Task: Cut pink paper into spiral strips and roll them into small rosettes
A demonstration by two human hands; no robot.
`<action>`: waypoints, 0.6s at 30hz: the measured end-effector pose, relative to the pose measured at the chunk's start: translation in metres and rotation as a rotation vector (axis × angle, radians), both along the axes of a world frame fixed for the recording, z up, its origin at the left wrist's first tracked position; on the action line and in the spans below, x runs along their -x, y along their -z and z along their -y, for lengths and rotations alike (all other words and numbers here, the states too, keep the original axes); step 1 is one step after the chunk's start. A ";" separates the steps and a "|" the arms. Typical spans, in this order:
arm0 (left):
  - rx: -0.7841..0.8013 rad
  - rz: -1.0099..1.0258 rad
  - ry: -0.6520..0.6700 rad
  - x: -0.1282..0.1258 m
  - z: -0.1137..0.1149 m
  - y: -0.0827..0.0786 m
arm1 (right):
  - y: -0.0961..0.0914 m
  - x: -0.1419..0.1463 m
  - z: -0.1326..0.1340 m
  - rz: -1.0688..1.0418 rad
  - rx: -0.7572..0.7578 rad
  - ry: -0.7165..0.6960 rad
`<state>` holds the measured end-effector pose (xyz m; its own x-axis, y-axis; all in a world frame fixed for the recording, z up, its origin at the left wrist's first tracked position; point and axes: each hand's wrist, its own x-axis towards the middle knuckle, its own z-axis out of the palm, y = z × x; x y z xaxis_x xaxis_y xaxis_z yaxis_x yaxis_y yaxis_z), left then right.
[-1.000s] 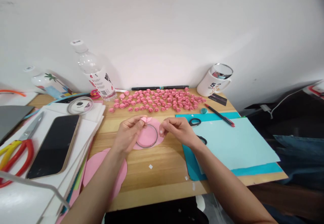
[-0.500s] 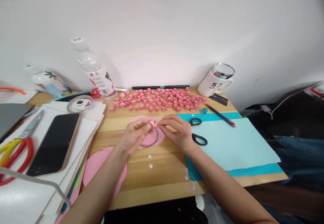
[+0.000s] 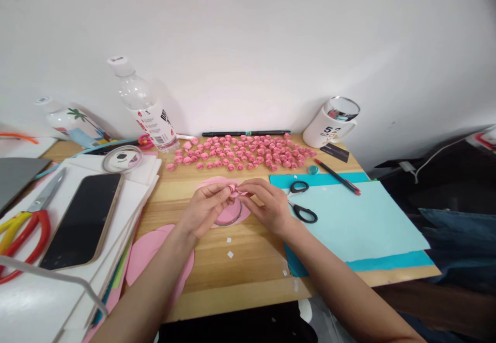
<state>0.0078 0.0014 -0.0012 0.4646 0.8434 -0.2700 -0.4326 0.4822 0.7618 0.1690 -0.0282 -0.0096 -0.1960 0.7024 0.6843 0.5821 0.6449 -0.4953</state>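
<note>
Between my two hands is a small curled piece of pink paper (image 3: pixel 233 190). My left hand (image 3: pixel 205 206) pinches its rolled part between thumb and fingers. From the other side, the fingertips of my right hand (image 3: pixel 269 203) close on its loose end. Below them on the wooden table lie pink paper circles (image 3: pixel 211 182) with a thin grey ring (image 3: pixel 228 223) on top, partly hidden by my hands. Beyond them, many small pink paper rolls (image 3: pixel 240 154) are spread in rows. More pink paper circles (image 3: pixel 149 250) lie partly under my left forearm.
Black-handled scissors (image 3: pixel 306 214) and a pen (image 3: pixel 339 176) rest on blue paper sheets (image 3: pixel 360 219) at right. A mug (image 3: pixel 329 123) and a bottle (image 3: pixel 145 105) stand by the wall. Left are a phone (image 3: pixel 83 219), red-yellow scissors (image 3: pixel 39 224) and tape (image 3: pixel 122 159) on stacked paper.
My right hand has moved slightly left, closer to my left hand, with its fingers now at the pink paper. My left hand has hardly moved.
</note>
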 end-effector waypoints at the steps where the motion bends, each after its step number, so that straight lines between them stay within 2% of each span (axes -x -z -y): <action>1: 0.010 0.003 0.006 0.000 0.000 0.000 | 0.000 0.000 0.000 -0.004 0.013 -0.006; 9: 0.004 0.011 -0.002 0.000 0.000 0.001 | 0.003 0.000 -0.001 0.029 -0.042 0.029; 18: -0.038 -0.016 0.010 0.000 0.001 0.000 | 0.002 0.002 0.000 0.022 -0.014 0.026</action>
<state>0.0074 0.0004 -0.0008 0.4688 0.8485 -0.2455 -0.4152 0.4570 0.7866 0.1673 -0.0281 -0.0119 -0.1935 0.6978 0.6897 0.6093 0.6365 -0.4730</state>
